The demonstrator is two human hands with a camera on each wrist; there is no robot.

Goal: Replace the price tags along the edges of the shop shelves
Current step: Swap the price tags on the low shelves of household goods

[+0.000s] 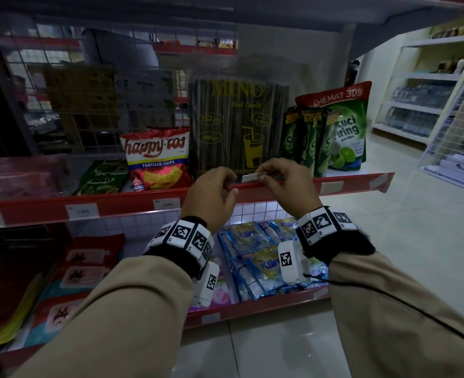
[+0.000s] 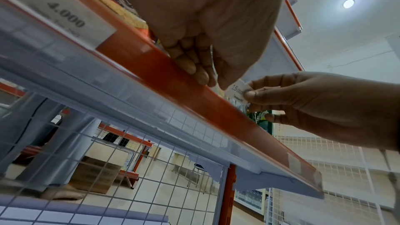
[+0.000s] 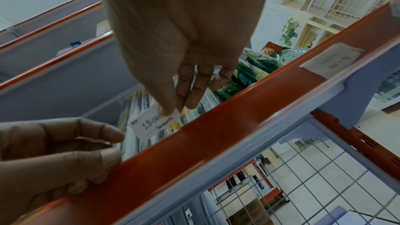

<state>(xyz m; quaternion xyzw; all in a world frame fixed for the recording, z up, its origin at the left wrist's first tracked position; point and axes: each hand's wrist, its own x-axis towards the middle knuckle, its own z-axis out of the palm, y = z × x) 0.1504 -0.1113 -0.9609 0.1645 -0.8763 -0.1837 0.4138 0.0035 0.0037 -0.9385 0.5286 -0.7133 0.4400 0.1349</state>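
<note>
The red edge strip (image 1: 302,188) of the middle shelf runs left to right in the head view. My right hand (image 1: 263,174) pinches a small white price tag (image 1: 252,177) just above the strip's top lip. The tag (image 3: 155,122) reads 15.000 in the right wrist view, held at its upper right corner between thumb and fingers (image 3: 171,107). My left hand (image 1: 232,186) is just left of it, its curled fingers (image 2: 192,67) gripping the top edge of the strip (image 2: 173,83). Other tags (image 1: 166,204) (image 1: 332,186) sit in the strip on both sides.
Behind the hands stand a dark pack of drinking straws (image 1: 239,118), a red bag of tortilla chips (image 1: 157,159) and green dish-soap pouches (image 1: 342,126). Blue sachets (image 1: 255,255) lie on the shelf below. White wire mesh (image 2: 151,177) backs the lower shelf. Tiled floor opens to the right.
</note>
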